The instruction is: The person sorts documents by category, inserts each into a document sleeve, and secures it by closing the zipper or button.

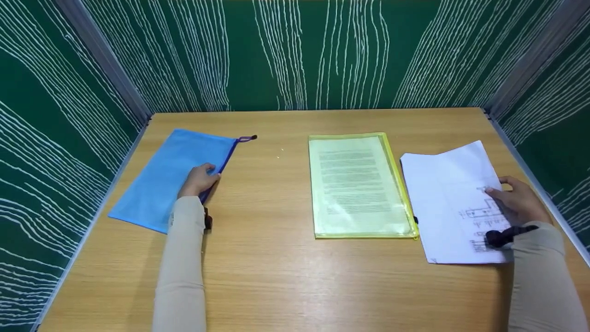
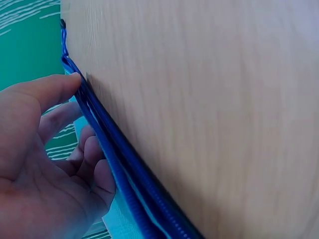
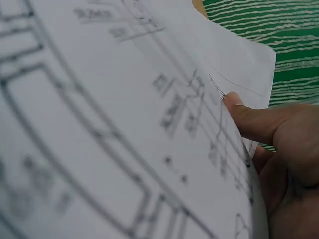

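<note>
On the left of the head view lies a blue zip pouch [image 1: 161, 175] with a dark blue zip edge and a pull loop at its far corner. My left hand [image 1: 198, 179] pinches that zip edge between thumb and fingers. In the left wrist view the zip edge [image 2: 119, 144] shows two strips with a narrow gap between them. At the right, my right hand [image 1: 523, 198] grips white paper sheets [image 1: 447, 198] by their right edge, thumb on top and fingers underneath. Line drawings and small print show on the top sheet.
Between the hands a yellow-edged clear zip folder [image 1: 355, 189] with a printed page inside lies on the wooden table [image 1: 276, 276]. The papers lie close along its right edge. Green panels [image 1: 309, 55] with white wavy lines stand behind and at both sides.
</note>
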The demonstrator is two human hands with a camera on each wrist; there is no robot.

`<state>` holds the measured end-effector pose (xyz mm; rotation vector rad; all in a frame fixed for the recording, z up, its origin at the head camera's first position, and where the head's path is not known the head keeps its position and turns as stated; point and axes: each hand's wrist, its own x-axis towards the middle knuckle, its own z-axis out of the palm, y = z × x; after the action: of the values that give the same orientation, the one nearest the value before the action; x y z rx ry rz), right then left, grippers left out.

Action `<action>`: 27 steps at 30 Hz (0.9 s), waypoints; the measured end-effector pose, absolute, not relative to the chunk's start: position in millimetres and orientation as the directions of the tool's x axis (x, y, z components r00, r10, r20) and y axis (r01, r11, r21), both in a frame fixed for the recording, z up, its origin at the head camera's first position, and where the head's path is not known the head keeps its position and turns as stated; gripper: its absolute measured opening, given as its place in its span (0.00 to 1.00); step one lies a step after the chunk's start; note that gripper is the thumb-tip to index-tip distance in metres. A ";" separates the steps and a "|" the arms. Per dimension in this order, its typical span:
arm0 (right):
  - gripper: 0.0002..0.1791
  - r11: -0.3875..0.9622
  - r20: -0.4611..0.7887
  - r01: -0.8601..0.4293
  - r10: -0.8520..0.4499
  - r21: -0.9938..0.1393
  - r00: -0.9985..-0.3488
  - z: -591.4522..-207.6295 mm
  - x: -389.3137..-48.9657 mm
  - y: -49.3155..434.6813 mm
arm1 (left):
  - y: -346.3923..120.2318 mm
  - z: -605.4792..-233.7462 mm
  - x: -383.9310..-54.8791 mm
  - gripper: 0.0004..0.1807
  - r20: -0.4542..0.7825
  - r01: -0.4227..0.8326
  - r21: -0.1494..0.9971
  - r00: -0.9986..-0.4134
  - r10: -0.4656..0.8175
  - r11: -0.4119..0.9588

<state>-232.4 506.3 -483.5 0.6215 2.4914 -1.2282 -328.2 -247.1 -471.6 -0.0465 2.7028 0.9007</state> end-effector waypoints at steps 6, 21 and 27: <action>0.25 0.476 -0.457 0.523 0.256 -0.707 -0.852 -483.2 -226.2 514.3 | -245.7 -467.5 -326.1 0.30 -0.313 -0.139 0.588 -0.947 0.066 0.797; 0.21 0.351 -0.491 0.576 0.308 -0.738 -0.815 -477.0 -222.7 514.4 | -229.2 -464.2 -331.2 0.30 -0.380 -0.174 0.558 -0.923 0.063 0.811; 0.37 0.339 -0.510 0.598 0.317 -0.726 -0.800 -472.6 -223.2 511.1 | -219.0 -462.1 -331.6 0.30 -0.386 -0.172 0.570 -0.919 0.076 0.803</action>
<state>-223.2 511.1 -472.6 0.8193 2.3283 -1.4441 -331.6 -219.0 -462.1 -0.0723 2.5967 0.8741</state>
